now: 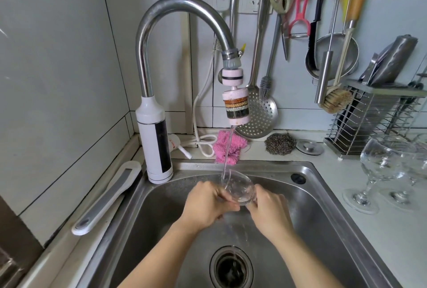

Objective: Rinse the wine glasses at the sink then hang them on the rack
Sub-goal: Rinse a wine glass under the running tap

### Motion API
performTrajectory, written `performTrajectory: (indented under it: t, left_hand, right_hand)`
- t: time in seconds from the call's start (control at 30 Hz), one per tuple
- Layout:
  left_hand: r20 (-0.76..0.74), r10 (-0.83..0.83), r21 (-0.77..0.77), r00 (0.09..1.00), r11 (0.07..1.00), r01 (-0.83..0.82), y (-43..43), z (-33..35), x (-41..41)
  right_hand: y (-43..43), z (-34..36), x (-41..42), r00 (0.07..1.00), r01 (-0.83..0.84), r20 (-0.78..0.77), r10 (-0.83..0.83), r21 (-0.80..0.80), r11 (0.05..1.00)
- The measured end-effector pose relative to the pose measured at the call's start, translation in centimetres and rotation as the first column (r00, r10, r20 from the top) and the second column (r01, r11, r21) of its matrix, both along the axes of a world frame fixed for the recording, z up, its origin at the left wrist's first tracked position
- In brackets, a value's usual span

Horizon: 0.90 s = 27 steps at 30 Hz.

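Wine glass (239, 187), clear and round-bowled, is held tilted over the middle of the stainless steel sink (323, 206), its mouth turned up and to the left under a thin water stream (228, 144). I see my left hand (205, 204) curled round the near side of the bowl and my right hand (271, 209) gripping its lower end; the stem is hidden between them. The stream falls from a cylindrical filter (236, 107) with banded layers, fitted on a curved metal faucet (175, 8) whose white body stands at the rear left corner of the sink.

Below the hands the basin lies open down to the round drain (231, 267). To the right, past the sink's raised rim, two more wine glasses (381, 167) stand upright and close together on the pale worktop (392, 241), near its edge with the sink. Behind them sits a wire cutlery holder (374, 121). Along the rear ledge lie a fuzzy pink cloth (219, 146) and a grey steel scourer (280, 144), with a perforated skimmer (261, 114) hanging just above.
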<state>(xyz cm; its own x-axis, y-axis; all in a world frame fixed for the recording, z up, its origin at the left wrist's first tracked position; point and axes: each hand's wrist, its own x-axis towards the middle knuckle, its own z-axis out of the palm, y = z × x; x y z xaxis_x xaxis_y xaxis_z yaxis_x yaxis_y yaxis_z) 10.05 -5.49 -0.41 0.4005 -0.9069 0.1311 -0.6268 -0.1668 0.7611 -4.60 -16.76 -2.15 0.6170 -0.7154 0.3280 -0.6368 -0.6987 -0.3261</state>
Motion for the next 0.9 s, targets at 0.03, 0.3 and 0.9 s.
performTrajectory:
  t: [0.03, 0.3, 0.9]
  left_hand:
    - [0.180, 0.120, -0.014, 0.976, 0.993, -0.119, 0.1, -0.1, 0.2]
    - [-0.301, -0.194, -0.058, 0.934, 0.981, 0.185, 0.1, 0.1, -0.7]
    - [-0.063, -0.040, 0.088, 0.997, 0.995, 0.045, 0.4, 0.3, -0.2]
  right_hand:
    - [0.1, 0.0, 0.2, 1.000, 0.003, -0.001, -0.003, 0.000, 1.000]
    - [0.1, -0.1, -0.4, 0.999, 0.036, 0.020, -0.039, 0.124, 0.992]
    - [0.1, -0.4, -0.1, 0.999, -0.021, -0.021, 0.025, 0.179, 0.984]
